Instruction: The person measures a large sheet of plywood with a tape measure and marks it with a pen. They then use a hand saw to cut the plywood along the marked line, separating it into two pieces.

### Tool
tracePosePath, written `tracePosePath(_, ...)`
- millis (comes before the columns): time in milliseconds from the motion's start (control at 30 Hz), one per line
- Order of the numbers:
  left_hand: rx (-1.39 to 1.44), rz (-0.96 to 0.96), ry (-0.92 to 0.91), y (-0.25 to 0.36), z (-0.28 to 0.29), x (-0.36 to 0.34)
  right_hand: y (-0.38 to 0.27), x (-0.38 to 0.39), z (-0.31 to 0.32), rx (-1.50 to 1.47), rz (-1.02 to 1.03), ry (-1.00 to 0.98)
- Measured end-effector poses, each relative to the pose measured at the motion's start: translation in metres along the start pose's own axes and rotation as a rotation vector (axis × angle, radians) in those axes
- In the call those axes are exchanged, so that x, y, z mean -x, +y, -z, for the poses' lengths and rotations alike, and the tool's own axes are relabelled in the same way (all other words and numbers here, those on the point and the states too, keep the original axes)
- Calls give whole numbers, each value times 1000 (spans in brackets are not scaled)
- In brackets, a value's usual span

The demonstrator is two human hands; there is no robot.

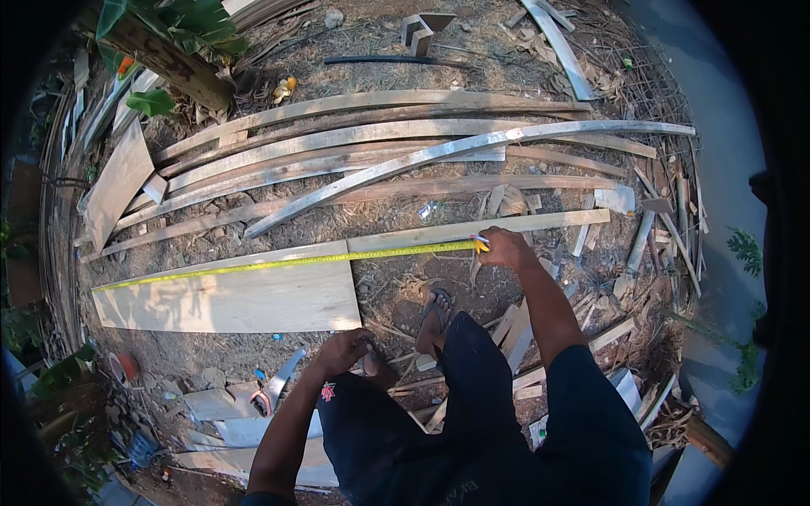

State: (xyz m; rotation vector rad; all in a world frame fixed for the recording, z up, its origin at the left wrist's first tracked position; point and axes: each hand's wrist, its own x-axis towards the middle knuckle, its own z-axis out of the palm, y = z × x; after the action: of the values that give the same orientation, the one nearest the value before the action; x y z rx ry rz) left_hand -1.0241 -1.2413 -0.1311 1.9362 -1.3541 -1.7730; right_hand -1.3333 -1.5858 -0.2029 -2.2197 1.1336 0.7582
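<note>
An outdoor yard with woodworking in it — the ground (396, 291) is bare earth strewn with dry litter and wood scraps (612, 335). Long planks (371, 132) lie beyond the right hand (504, 250), which grips a tape measure (482, 244) stretched to the left along a flat board (228, 305). A handsaw (283, 376) lies left of the left hand (342, 350). Far beyond that hand stands a plant trunk (164, 55) with broad green leaves (198, 24).

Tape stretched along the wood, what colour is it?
The tape is bright yellow with dark markings; the head view shows it.
</note>
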Motion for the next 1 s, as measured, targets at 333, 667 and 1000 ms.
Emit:
tracePosePath(333,-311,-294,330,-58,-16,-320,110,-118,-105,-16,-10,131)
tracePosePath(667,-516,-260,333,-34,-75,-466,138,-141,-133,-5,-42,266)
tracePosePath(1000,-417,-155,399,-42,-87,-500,136,-121,-160,-94,-43,431)
